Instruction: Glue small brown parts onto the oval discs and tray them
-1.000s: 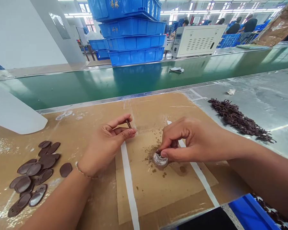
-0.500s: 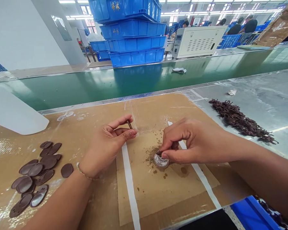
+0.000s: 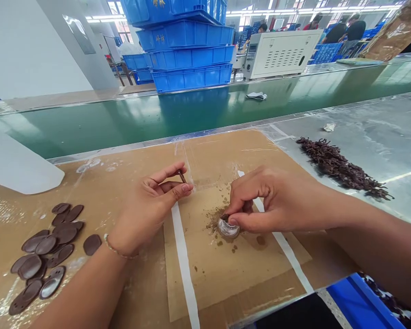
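Observation:
My left hand (image 3: 147,208) rests on the cardboard sheet (image 3: 130,274) and pinches a small thin brown stick (image 3: 181,176) between thumb and forefinger. My right hand (image 3: 270,201) presses its fingertips on a small brown piece held against a little round shiny dish (image 3: 228,228). Brown crumbs (image 3: 215,219) lie around the dish. To the left lies a heap of dark brown oval discs (image 3: 44,249).
A pile of dark brown scraps (image 3: 339,167) lies on the metal table (image 3: 380,137) at right. Behind runs a green conveyor belt (image 3: 157,116) with stacked blue crates (image 3: 188,50) and a white machine (image 3: 281,52) beyond. People sit far back. A blue bin (image 3: 359,304) is at the front right.
Both hands stay in place; only the view has shifted slightly.

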Action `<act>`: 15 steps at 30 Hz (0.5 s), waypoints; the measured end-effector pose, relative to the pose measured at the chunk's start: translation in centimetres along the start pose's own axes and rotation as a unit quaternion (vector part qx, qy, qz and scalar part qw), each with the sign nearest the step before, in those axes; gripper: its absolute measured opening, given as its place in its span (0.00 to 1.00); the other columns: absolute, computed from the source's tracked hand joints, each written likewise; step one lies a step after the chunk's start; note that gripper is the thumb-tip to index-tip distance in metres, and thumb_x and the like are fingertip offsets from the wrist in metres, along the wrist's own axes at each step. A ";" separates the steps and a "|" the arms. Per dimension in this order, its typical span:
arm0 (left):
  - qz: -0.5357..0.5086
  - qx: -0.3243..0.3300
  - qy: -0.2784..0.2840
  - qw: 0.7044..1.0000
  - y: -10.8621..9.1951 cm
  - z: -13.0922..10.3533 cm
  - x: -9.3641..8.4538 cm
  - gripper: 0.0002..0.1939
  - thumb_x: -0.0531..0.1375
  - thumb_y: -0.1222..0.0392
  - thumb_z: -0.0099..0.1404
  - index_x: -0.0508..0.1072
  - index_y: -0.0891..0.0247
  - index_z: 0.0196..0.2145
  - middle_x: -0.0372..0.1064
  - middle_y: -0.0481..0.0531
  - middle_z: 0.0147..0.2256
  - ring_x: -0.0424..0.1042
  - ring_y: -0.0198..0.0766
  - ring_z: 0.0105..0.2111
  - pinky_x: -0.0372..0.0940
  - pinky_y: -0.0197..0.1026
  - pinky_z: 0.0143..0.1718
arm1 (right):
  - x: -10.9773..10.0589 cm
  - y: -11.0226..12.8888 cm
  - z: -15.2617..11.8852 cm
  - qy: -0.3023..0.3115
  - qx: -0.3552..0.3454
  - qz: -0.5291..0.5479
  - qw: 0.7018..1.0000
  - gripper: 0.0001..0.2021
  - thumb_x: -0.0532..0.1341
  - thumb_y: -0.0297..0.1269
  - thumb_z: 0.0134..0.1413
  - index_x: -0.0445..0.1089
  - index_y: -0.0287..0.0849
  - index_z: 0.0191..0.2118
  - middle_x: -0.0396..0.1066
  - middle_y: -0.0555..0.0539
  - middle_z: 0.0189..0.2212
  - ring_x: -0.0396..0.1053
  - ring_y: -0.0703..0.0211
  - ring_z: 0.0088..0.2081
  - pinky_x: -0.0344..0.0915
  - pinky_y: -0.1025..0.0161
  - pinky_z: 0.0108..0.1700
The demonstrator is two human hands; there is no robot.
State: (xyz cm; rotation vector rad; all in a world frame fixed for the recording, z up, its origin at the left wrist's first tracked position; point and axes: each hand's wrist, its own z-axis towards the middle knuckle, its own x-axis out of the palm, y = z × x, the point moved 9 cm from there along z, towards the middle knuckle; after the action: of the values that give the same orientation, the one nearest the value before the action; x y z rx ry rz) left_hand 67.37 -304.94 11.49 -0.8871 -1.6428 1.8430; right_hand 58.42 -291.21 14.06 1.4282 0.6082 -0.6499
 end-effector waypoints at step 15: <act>-0.004 0.010 0.002 1.000 0.1 0.0 -0.1 0.23 0.68 0.57 0.54 0.73 0.55 0.49 0.70 0.47 0.47 0.75 0.30 0.36 0.69 0.28 0.40 | -1.2 -0.9 -0.1 -0.071 0.043 0.097 0.992 0.06 0.63 0.37 0.50 0.75 0.42 0.27 0.74 0.51 0.24 0.68 0.65 0.25 0.63 0.66 0.27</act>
State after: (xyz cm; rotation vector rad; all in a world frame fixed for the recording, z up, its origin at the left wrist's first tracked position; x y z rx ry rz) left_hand 67.50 -305.01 11.44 -0.8729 -1.6213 1.8481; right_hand 56.95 -291.04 14.25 1.4866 0.3277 -0.6223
